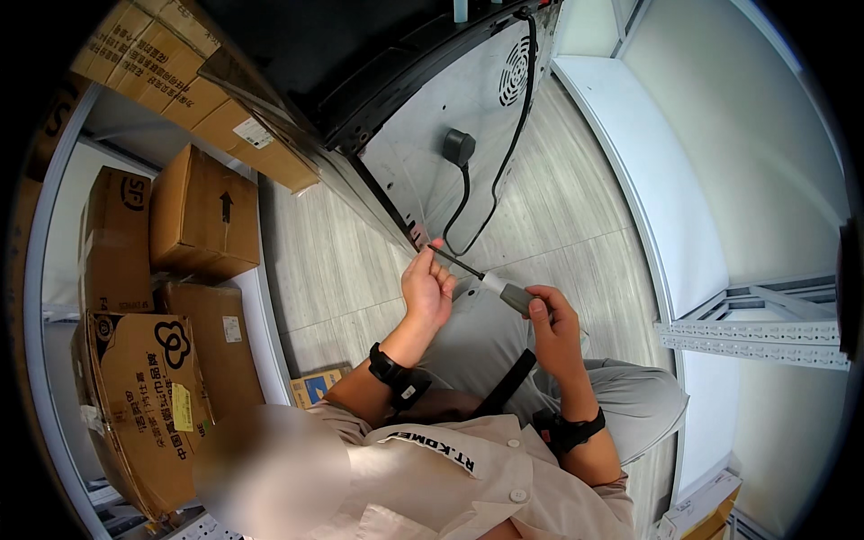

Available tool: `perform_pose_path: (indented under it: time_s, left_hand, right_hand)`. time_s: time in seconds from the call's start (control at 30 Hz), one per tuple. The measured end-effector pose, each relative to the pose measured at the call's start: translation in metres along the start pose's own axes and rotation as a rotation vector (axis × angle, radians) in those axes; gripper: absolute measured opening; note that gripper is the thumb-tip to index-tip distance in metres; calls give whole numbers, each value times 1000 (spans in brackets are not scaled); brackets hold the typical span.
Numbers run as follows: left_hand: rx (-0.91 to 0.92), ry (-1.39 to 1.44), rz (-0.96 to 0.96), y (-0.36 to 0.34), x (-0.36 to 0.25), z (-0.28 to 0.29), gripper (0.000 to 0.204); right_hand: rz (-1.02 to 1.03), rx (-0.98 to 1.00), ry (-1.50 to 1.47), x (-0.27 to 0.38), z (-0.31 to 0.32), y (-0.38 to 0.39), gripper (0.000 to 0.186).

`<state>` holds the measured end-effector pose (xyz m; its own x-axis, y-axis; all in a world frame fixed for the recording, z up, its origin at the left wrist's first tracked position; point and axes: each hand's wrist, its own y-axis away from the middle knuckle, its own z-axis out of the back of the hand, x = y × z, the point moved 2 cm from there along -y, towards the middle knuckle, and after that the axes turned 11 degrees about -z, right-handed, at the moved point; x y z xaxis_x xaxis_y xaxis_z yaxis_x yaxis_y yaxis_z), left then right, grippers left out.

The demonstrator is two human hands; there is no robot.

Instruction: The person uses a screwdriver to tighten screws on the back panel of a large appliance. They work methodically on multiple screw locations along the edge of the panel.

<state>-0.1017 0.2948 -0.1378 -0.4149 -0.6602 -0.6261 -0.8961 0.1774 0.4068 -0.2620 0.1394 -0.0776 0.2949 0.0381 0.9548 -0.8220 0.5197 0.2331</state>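
My right hand [556,328] is wrapped round the grey and white handle of a screwdriver [506,292]. Its thin dark shaft points up and left to the lower edge of an appliance's pale metal panel [405,148]. At the shaft's tip, my left hand [428,286] has its fingers curled together against that edge. Whatever they pinch is too small to make out. Above my hands, a black power cord [515,144] loops down in front of the panel, and its round black plug [458,147] rests against the panel. A round slotted vent [516,72] is near the panel's far corner.
Brown cardboard boxes [205,216] are stacked on shelving at the left, with more at the upper left. White shelving [648,180] curves along the right, with a perforated metal upright [756,337]. My grey-trousered legs [621,400] are folded on the wood-patterned floor [585,216].
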Motion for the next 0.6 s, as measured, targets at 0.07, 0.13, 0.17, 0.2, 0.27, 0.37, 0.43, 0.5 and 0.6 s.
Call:
perform_pose_path:
  time_s: [0.07,0.13,0.17,0.2,0.27,0.37,0.43,0.5,0.6]
  left_hand:
    - [0,-13,16,1,1,-2,21]
    - [-7,35,138,4,8,3,21]
    - [-13,57,198,6,11,6,21]
    - [35,133,325,7,14,8,23]
    - [130,283,592,17,16,5,28]
    - [55,295,551,26,9,-16,34]
    - [66,336,532,25,2,-30,34]
    - [104,345,482,22,-3,-42,35]
    - [214,312,380,21,-5,-59,36]
  right_hand:
    - [10,-24,-24,2,1,1,22]
    - [7,-32,-58,4,3,1,22]
    - [-2,-28,-79,5,5,2,21]
    - [-10,-24,-102,7,7,2,20]
    - [22,-46,-110,16,13,4,20]
    - [73,-115,-95,15,24,3,19]
    - [71,-147,-122,8,34,3,19]
    - [29,-161,-195,-1,42,4,21]
    - [64,-25,-596,11,41,2,33]
